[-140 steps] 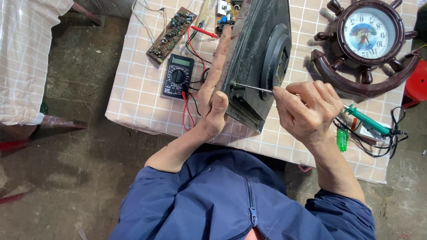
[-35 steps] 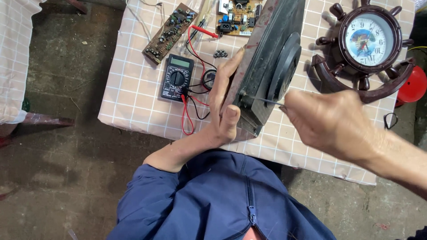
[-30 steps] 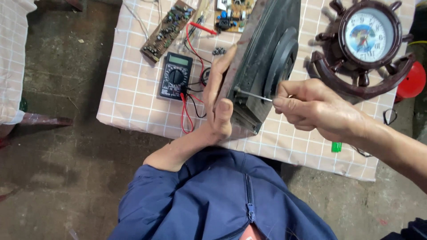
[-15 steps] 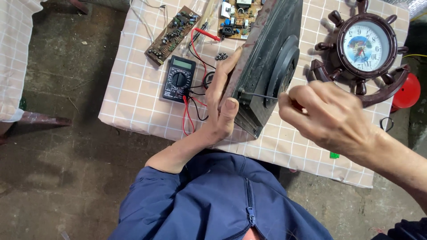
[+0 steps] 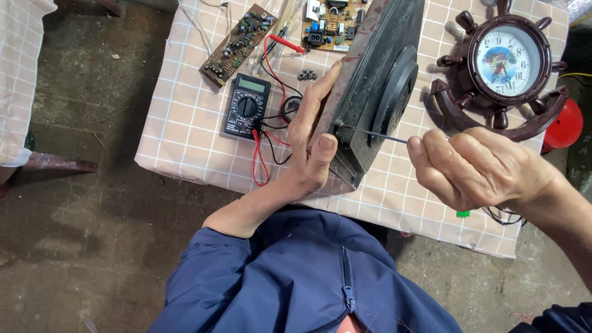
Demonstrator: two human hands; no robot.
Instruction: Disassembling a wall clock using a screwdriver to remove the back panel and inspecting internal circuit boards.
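Bracing the dark speaker cabinet (image 5: 377, 80) with your left hand (image 5: 311, 148), you keep it tilted up on one edge near the front edge of the counter (image 5: 185, 139). The palm and fingers lie flat along the cabinet's left side, the fingertips reach up toward its reddish-brown panel, and the thumb presses on the lower corner, so this grip is a broad, flat clasp on the cabinet rather than a pinch. Your right hand (image 5: 478, 169) is curled tight around the handle end of a thin screwdriver (image 5: 370, 134); the handle itself is hidden inside the fist (only the slim metal shaft shows). The shaft runs leftward from your fingers, and its tip meets the cabinet's face close to the lower left corner, just beside your left thumb. The round speaker ring sits higher up on the same face.

Left of the cabinet, a black multimeter (image 5: 246, 106) lies flat on the checked cloth, its red and black leads (image 5: 262, 157) looping toward the front edge. A brown circuit board (image 5: 237, 44) lies toward the far left corner, and a second board (image 5: 330, 24) with mixed components rests at the far edge, partly behind the cabinet. A few small dark screws (image 5: 306, 74) sit between the multimeter and your left fingertips. On the right side of the counter stands a clock shaped like a ship's wheel (image 5: 507, 68), well clear of both hands.
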